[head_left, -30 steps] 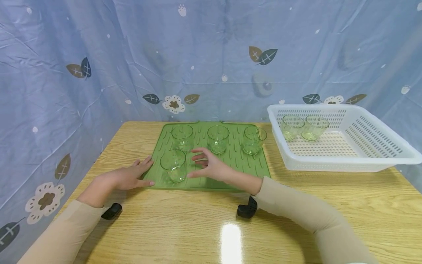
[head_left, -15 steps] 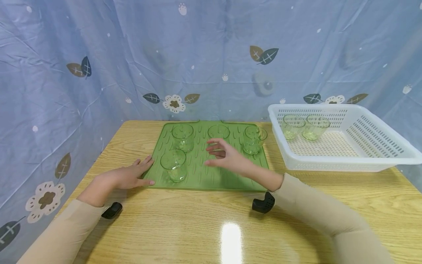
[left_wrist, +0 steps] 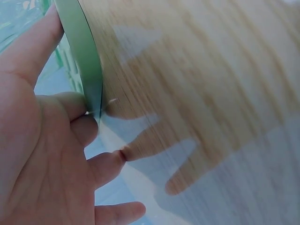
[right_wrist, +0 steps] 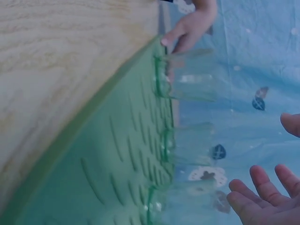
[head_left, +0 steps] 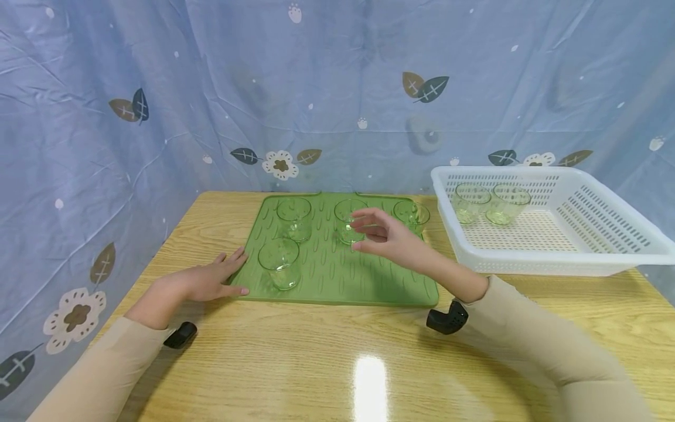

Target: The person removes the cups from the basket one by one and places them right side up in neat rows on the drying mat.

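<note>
A green ribbed mat (head_left: 337,287) lies on the wooden table (head_left: 316,363). Several clear green cups stand on it: one at the front left (head_left: 278,262) and three in the back row (head_left: 293,218) (head_left: 345,220) (head_left: 413,212). My right hand (head_left: 364,233) hovers open over the mat, its fingers spread just right of the back middle cup and holding nothing. The right wrist view shows its fingertips (right_wrist: 262,190) beside that row of cups (right_wrist: 187,140). My left hand (head_left: 232,272) rests flat on the table, fingers touching the mat's front left edge (left_wrist: 86,79).
A white slotted basket (head_left: 559,261) sits at the right of the table with two more green cups (head_left: 469,202) (head_left: 507,204) at its back. A blue patterned curtain (head_left: 158,117) closes in the left side and the back.
My right hand has drawn away from the front left cup and moved back and to the right, up beside the back middle cup. The left hand has stayed put.
</note>
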Available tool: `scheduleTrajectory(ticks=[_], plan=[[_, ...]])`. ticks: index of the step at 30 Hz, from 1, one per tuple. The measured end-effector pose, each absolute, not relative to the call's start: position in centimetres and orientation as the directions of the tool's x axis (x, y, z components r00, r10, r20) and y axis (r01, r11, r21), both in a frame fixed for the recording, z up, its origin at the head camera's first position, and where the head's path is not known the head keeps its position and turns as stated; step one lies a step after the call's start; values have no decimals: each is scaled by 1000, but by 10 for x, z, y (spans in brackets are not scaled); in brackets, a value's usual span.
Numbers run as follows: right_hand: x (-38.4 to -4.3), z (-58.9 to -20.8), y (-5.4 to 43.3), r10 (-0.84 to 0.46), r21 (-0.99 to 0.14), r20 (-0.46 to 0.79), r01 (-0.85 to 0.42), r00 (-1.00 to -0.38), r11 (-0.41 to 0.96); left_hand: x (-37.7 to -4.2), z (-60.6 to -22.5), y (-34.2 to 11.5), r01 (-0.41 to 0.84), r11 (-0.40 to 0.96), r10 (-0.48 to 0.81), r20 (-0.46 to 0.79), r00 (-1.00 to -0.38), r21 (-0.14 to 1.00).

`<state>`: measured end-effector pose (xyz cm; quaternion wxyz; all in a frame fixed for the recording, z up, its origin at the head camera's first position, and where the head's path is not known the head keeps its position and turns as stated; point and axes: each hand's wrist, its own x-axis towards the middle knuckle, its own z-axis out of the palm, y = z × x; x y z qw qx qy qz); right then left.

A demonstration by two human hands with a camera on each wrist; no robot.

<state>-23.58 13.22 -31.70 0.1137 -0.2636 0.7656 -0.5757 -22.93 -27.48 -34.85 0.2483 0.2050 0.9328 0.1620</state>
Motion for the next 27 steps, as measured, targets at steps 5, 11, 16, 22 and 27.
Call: scheduleTrajectory(ticks=[5, 11, 16, 22, 27], plan=[[-234, -307, 145, -513, -920, 161, -317, -843, 231, -228, -348, -274, 304, 863, 464, -393, -793, 404], [-235, -303, 166, -474, -897, 201, -355, -858, 263, -227, -347, -273, 295, 863, 461, -400, -792, 411], [-233, -300, 189, -430, -870, 233, -384, -872, 308, -229, -348, -273, 290, 866, 456, -406, -792, 406], [-232, -287, 218, -353, -847, 296, -415, -887, 332, -230, -349, -274, 299, 865, 461, -401, -792, 403], [-235, -268, 240, -268, -838, 329, -411, -905, 359, -230, -348, -275, 301, 868, 458, -399, -794, 396]])
